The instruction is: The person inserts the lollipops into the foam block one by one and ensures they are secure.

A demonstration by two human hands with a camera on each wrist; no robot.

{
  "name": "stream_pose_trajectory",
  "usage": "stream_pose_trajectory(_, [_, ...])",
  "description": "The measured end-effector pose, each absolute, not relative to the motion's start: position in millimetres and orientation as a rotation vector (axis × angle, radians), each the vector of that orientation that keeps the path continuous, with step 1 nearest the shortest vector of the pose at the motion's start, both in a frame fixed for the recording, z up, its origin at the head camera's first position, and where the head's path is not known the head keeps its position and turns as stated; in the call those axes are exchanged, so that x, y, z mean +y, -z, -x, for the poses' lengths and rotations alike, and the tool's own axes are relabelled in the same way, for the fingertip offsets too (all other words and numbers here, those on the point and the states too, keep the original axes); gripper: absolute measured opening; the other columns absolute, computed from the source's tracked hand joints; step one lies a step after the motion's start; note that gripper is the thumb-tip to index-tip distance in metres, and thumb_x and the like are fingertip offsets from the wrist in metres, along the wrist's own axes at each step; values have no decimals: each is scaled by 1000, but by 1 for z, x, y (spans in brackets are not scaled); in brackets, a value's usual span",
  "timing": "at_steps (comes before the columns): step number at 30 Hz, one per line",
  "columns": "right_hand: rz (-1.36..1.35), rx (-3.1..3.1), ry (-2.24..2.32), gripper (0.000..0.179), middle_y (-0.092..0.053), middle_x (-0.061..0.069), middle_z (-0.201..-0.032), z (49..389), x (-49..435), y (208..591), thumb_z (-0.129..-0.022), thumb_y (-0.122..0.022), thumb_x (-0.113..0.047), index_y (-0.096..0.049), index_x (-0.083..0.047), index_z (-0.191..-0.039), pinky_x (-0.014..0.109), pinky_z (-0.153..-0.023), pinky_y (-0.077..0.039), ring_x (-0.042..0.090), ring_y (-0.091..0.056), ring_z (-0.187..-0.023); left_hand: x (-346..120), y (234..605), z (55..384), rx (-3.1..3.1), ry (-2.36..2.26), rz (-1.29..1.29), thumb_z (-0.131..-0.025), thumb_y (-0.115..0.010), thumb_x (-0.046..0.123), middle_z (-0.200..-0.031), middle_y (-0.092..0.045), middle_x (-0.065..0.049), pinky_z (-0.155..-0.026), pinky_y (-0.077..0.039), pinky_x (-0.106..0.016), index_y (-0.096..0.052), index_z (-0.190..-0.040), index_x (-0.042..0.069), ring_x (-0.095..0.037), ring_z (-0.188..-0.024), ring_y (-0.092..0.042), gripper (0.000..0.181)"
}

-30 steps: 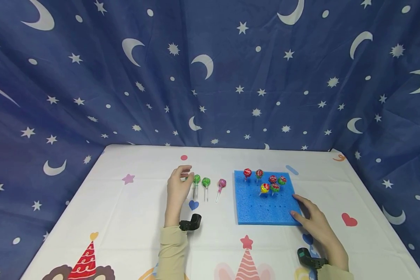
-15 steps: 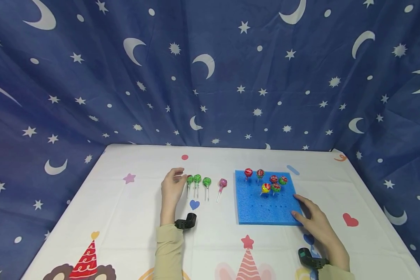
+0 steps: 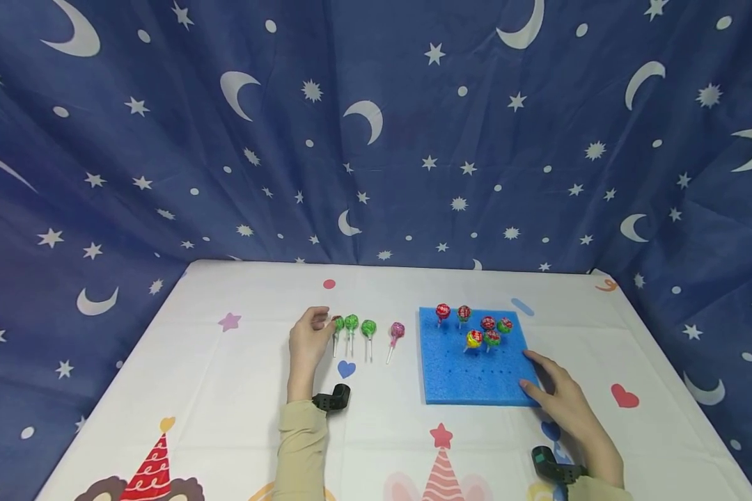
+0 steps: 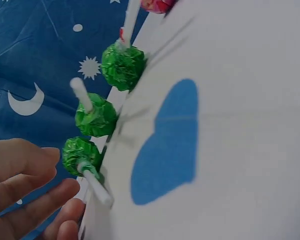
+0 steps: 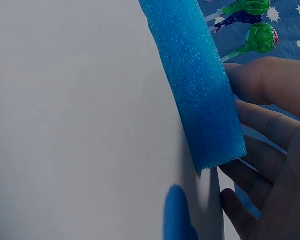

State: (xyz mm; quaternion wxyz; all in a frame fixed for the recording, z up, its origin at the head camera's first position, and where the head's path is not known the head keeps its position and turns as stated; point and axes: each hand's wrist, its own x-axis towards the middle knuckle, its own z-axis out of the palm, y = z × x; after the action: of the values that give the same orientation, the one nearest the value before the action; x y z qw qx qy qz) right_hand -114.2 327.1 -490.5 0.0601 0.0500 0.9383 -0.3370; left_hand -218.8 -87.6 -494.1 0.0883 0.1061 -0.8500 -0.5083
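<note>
My left hand (image 3: 310, 341) is beside the leftmost green lollipop (image 3: 338, 323), its thumb tip close to the wrapped head. In the left wrist view this lollipop (image 4: 81, 156) lies just past the fingertips, with no finger plainly round it; contact is hard to tell. Two more green lollipops (image 3: 368, 328) and a pink one (image 3: 397, 330) lie in a row to its right. My right hand (image 3: 560, 390) rests on the right edge of a blue foam board (image 3: 454, 383), thumb and fingers spread. Several lollipops (image 3: 473, 339) stand in the board's back half.
Small holes dot the front half of the board. The table wears a white cloth (image 3: 225, 390) with printed shapes, such as a blue heart (image 3: 347, 369). Behind it hangs a dark blue curtain (image 3: 407, 125) with moons and stars.
My left hand has moved left from over the leftmost green lollipop, baring it, and then come down slightly beside it. The right hand stays on the board's edge.
</note>
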Motion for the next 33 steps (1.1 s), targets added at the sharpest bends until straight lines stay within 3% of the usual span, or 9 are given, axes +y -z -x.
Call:
stream_pose_trajectory(21, [-142, 2844, 1021, 70, -26, 30, -152, 114, 327, 490, -92, -60, -40, -32, -11, -148, 73, -105, -21, 56, -20, -138, -84, 500, 222, -2583, 1417, -261, -82, -71, 9, -107, -73, -10, -88, -44, -42, -69, -113, 11, -28, -99, -60, 31])
stream_pose_trajectory(33, [-149, 2847, 1017, 70, -25, 30, -152, 114, 327, 491, -92, -60, -40, -31, -10, -149, 74, -104, -20, 56, -19, -138, -82, 499, 217, -2581, 1452, -290, -82, -71, 7, -105, -73, -11, -82, -50, -38, -70, -111, 10, -25, -93, -63, 30])
